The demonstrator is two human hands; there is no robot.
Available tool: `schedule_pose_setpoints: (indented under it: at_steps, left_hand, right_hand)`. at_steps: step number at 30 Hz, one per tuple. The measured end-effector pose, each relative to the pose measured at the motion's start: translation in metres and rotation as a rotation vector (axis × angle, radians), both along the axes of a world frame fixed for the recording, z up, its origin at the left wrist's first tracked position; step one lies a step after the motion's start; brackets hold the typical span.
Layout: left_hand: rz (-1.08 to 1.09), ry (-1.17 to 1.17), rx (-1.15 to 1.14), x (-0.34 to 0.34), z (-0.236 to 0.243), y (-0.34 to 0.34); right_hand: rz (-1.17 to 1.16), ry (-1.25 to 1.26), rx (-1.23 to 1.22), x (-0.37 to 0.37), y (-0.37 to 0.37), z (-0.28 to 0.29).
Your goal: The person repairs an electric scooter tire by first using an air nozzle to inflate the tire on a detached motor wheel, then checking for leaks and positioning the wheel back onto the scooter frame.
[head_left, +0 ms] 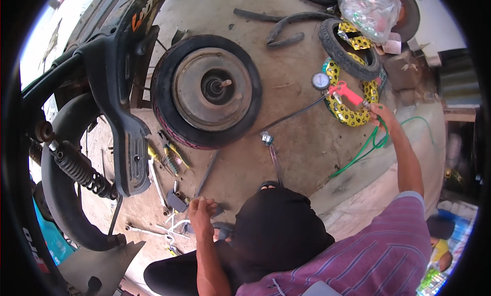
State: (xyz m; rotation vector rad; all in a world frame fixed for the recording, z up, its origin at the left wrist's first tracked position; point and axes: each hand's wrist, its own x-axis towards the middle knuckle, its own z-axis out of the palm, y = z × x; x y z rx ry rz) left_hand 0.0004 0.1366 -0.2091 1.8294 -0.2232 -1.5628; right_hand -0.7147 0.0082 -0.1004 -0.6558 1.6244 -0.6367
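My right hand (pixel 382 116) is closed around the rear end of a red tyre inflator gun (pixel 349 94), where a green air hose (pixel 377 142) joins it. A round pressure gauge (pixel 321 81) sits at the gun's front, and a thin black hose (pixel 296 112) runs from there toward the wheel. The wheel (pixel 207 89), a black tyre on a dull metal hub, lies flat on the ground. Below it, my left hand (pixel 202 209) has curled fingers; anything inside them is hidden. A dark rod or hose (pixel 208 171) stretches from the tyre's edge toward that hand.
Screwdrivers and pliers (pixel 171 158) lie left of centre, near a long wrench (pixel 157 186). A motorbike frame with a shock absorber (pixel 76 165) fills the left. At upper right are a small tyre (pixel 330 40), a yellow-wrapped tyre (pixel 353 119) and a plastic bag (pixel 371 12).
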Motion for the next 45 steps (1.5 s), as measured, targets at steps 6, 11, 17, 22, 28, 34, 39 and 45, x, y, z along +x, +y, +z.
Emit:
schedule_pose_setpoints:
  at_steps: [6, 11, 17, 22, 28, 34, 39, 45]
  left_hand:
    - [-0.033, 0.026, -0.044, -0.011, 0.007, -0.012]
    - [-0.058, -0.050, -0.011, -0.007, 0.012, -0.010]
    - [-0.090, -0.023, -0.008, -0.012, 0.002, -0.010]
    - [-0.063, -0.018, -0.016, -0.011, -0.001, -0.012]
    - [-0.076, -0.001, -0.053, -0.015, -0.006, -0.012]
    - [-0.107, -0.018, -0.054, -0.016, -0.009, -0.014]
    - [-0.109, -0.077, -0.073, -0.010, -0.007, -0.008]
    - [-0.112, -0.169, -0.061, -0.008, -0.007, -0.005]
  right_hand:
    - [-0.431, 0.064, -0.068, -0.110, 0.057, 0.020]
    - [-0.565, 0.058, -0.124, -0.133, 0.108, 0.011]
    - [-0.771, 0.536, 0.019, -0.207, 0.157, -0.015]
    - [-0.392, 0.866, 0.520, -0.208, 0.150, -0.012]
    - [0.247, 1.572, 0.168, -0.137, 0.034, -0.008]
    - [0.350, 0.909, -0.237, 0.104, -0.146, -0.063]
    - [0.379, 0.611, -0.432, 0.262, -0.257, -0.130]
    - [0.437, 0.535, -0.499, 0.373, -0.353, -0.136]
